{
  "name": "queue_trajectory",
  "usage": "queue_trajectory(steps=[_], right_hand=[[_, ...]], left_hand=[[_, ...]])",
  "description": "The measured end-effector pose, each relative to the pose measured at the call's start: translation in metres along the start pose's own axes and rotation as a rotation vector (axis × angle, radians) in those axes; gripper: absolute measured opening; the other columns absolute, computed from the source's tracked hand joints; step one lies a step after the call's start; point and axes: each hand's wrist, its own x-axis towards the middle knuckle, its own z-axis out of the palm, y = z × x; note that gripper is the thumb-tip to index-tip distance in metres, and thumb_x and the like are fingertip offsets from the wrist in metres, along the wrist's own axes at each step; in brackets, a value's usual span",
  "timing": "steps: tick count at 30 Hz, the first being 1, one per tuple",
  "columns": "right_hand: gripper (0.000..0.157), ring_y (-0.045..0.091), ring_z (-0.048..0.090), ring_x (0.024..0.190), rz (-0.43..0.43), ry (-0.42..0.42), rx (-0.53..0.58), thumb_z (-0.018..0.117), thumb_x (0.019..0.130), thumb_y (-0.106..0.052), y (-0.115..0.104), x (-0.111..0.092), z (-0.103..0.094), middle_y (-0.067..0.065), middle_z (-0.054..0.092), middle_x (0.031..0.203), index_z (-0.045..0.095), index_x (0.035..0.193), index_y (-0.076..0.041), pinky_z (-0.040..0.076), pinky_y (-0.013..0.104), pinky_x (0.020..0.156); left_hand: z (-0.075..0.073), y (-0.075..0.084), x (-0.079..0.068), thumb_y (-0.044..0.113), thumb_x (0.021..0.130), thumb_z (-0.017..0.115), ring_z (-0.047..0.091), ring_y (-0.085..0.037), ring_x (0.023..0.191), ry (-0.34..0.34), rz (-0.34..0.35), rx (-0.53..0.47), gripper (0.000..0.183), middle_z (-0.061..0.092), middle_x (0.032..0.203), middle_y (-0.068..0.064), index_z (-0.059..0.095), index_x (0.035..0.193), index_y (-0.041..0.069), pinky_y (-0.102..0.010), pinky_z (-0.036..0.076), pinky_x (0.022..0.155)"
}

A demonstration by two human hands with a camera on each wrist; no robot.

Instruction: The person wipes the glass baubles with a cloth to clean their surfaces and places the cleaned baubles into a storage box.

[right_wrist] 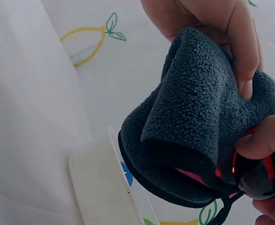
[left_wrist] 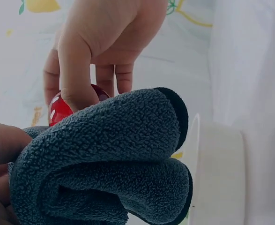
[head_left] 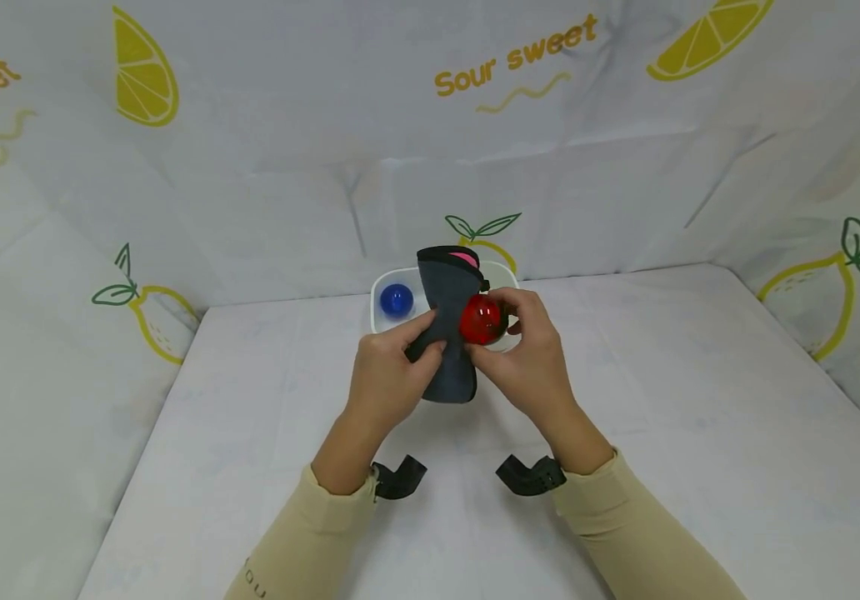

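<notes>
A folded dark grey-blue towel (head_left: 448,287) with black edging is held up above the table, a bit of pink showing inside its top fold. My left hand (head_left: 385,379) grips the towel's left side between thumb and fingers. On the other side, my right hand (head_left: 535,358) holds a shiny red ball (head_left: 481,321) against the towel, thumb below and fingers above. The left wrist view shows the fuzzy towel (left_wrist: 109,126) in thick folds, covering part of the red ball (left_wrist: 60,112). From the right wrist, the ball (right_wrist: 256,180) looks dark with red reflections.
Behind the towel stands a white container (head_left: 374,321), partly hidden by the towel and hands. A glossy blue ball (head_left: 396,301) lies in its left part. White cloth with lemon prints covers the table (head_left: 265,433) and the wall behind.
</notes>
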Motion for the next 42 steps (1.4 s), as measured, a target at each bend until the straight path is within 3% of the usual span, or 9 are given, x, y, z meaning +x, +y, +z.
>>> queue_trajectory(steps=[5,14,25,32,42], right_hand=[[0.058,0.022,0.059,0.105,-0.041,-0.027,0.028,0.085,0.069,-0.004,-0.0037,-0.0002,-0.0022,0.012,0.061,0.118,0.054,0.118,-0.003,0.048,0.042,0.077],[0.059,0.02,0.057,0.101,-0.086,-0.03,0.111,0.089,0.066,-0.007,-0.0079,-0.0004,-0.0073,0.009,0.064,0.114,0.061,0.119,-0.004,0.046,0.038,0.075],[0.053,0.016,0.063,0.087,0.037,-0.083,0.268,0.084,0.075,-0.006,-0.0067,-0.0018,-0.0073,0.008,0.067,0.106,0.065,0.124,-0.006,0.054,0.018,0.077],[0.057,0.016,0.059,0.1,-0.003,-0.084,0.16,0.089,0.07,-0.012,-0.0076,0.0011,-0.0066,0.006,0.064,0.114,0.067,0.123,-0.01,0.052,0.032,0.075],[0.057,0.02,0.056,0.11,-0.012,-0.023,0.059,0.089,0.069,-0.008,-0.0038,0.0011,-0.0054,0.01,0.06,0.118,0.067,0.121,-0.008,0.049,0.039,0.077]], left_hand=[[-0.0002,-0.002,0.0005,0.009,0.088,0.069,0.072,-0.021,0.099,0.033,0.003,0.009,0.035,0.072,0.114,-0.011,0.07,0.122,0.005,-0.031,0.058,0.081],[0.0004,-0.0016,0.001,0.009,0.088,0.068,0.073,-0.024,0.096,0.047,-0.026,-0.006,0.035,0.073,0.112,-0.014,0.069,0.122,0.003,-0.033,0.06,0.076],[0.0007,-0.0023,0.001,0.006,0.086,0.068,0.073,-0.023,0.092,0.082,0.01,-0.023,0.034,0.074,0.107,-0.014,0.07,0.12,0.004,-0.032,0.06,0.073],[0.001,-0.0031,0.0011,0.006,0.086,0.068,0.074,-0.023,0.091,0.083,0.005,0.003,0.034,0.074,0.106,-0.014,0.07,0.12,0.004,-0.032,0.06,0.073],[0.0024,0.0005,0.0,0.007,0.087,0.068,0.073,-0.021,0.094,0.042,-0.004,-0.001,0.033,0.074,0.109,-0.012,0.071,0.12,0.005,-0.028,0.059,0.074]])
